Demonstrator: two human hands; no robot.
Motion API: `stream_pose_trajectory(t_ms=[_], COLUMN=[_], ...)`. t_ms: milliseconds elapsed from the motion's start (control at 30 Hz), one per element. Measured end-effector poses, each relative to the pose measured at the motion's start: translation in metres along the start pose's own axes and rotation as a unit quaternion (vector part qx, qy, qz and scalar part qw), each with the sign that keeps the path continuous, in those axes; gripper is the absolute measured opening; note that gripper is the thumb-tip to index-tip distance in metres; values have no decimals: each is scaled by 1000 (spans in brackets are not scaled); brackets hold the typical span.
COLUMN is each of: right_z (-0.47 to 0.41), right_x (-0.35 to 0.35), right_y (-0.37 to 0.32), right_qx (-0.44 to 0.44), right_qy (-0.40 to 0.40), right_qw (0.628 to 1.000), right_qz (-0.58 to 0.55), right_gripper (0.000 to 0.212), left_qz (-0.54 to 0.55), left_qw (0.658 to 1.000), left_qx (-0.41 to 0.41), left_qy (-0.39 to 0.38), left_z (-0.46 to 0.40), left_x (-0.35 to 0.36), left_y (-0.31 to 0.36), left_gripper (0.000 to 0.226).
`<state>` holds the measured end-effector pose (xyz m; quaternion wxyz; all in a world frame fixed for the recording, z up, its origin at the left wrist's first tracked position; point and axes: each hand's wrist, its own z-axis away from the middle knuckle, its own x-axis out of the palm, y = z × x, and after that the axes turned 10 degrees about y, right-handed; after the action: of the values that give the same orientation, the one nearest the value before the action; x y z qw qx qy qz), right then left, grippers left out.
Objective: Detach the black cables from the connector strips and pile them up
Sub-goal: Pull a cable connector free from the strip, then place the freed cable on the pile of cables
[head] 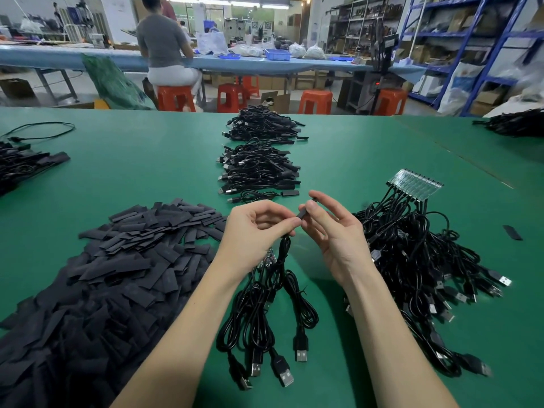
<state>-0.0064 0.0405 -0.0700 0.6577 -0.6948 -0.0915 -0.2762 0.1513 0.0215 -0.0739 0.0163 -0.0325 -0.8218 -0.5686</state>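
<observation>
My left hand (259,225) grips a small bunch of black cables (265,307) just above the green table; their USB plugs hang toward me and small circuit ends show under my palm. My right hand (329,228) pinches a short black sleeve (306,210) on one cable's end, fingertips meeting those of the left hand. To the right lies a tangled bundle of black cables (418,260), several still joined to a clear connector strip (415,187). Two piles of finished cables (259,172) sit further back in the middle.
A large heap of flat black sleeves (117,266) covers the table at the left. More black cables lie at the far left (23,166) and far right (515,122). One loose sleeve (512,232) lies at the right. A person sits on an orange stool beyond the table.
</observation>
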Motion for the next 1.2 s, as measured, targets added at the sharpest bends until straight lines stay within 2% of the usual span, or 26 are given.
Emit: stream_pose_trajectory(t_ms=[267,500,967,1100,1200], right_z=[-1,-2,-1,-2,-5], right_x=[-1,-2,2,4,1], right_y=[-2,-4,1,2,-1], right_qx=[16,23,9,-1,-3], right_qy=[-2,7,36,68,96], right_qw=[1000,1000,999,997,994], right_qz=[-13,-13,-18,-25,-53], right_gripper=[27,19,28,25,17], left_qz=[-1,-8,-18,-88,-221], left_qw=[1000,1000,1000,996,970], left_qx=[3,4,6,-23,-73], left_qy=[-6,-5,10,-6,-71], left_z=[1,1,0,-4,-5], left_x=[0,1,2,1,-2], left_y=[3,2,-2,-2,-3], left_gripper=[11,11,9,19,38])
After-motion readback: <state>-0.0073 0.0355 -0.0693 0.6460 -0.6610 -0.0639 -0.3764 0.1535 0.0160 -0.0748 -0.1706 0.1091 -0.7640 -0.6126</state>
